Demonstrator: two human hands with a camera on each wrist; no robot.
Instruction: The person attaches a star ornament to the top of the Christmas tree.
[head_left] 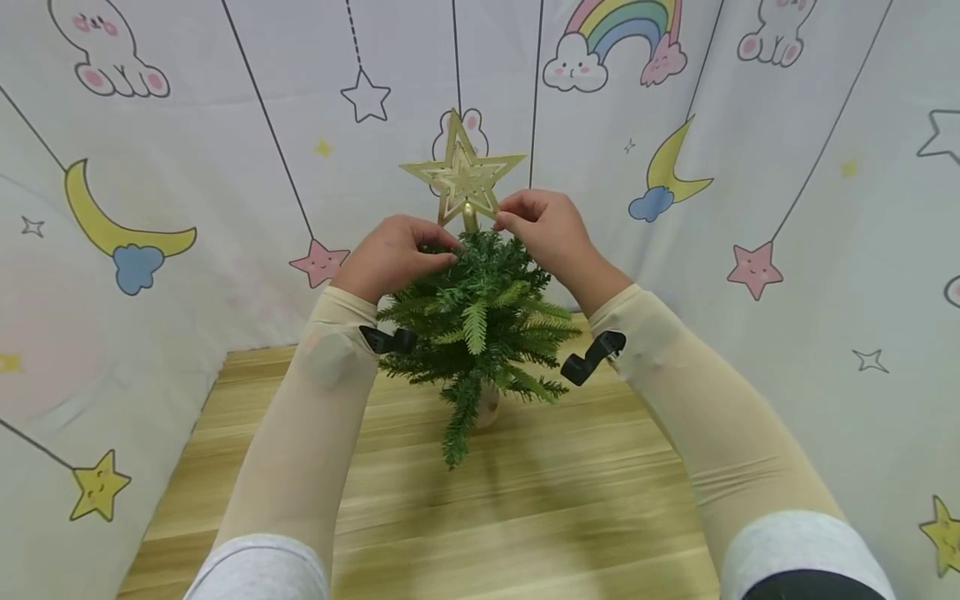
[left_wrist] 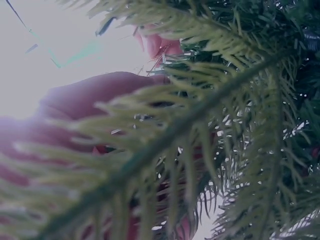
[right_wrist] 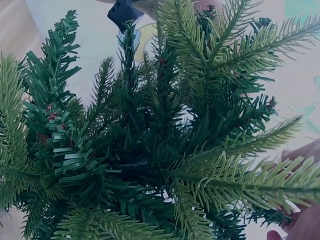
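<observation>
With my left hand (head_left: 393, 257) and right hand (head_left: 547, 229) each pinching tip branches of the small tree (head_left: 480, 333) on the table (head_left: 525, 500) beneath the gold star (head_left: 461, 175), I judge one uneven tug could tilt it.

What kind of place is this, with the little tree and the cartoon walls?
Probably a child's play corner or a staged set, not a workshop. A cloth backdrop printed with moons, stars and rainbows hangs on all sides, the floor is wood plank, and a small tree with a gold star stands there.
</observation>
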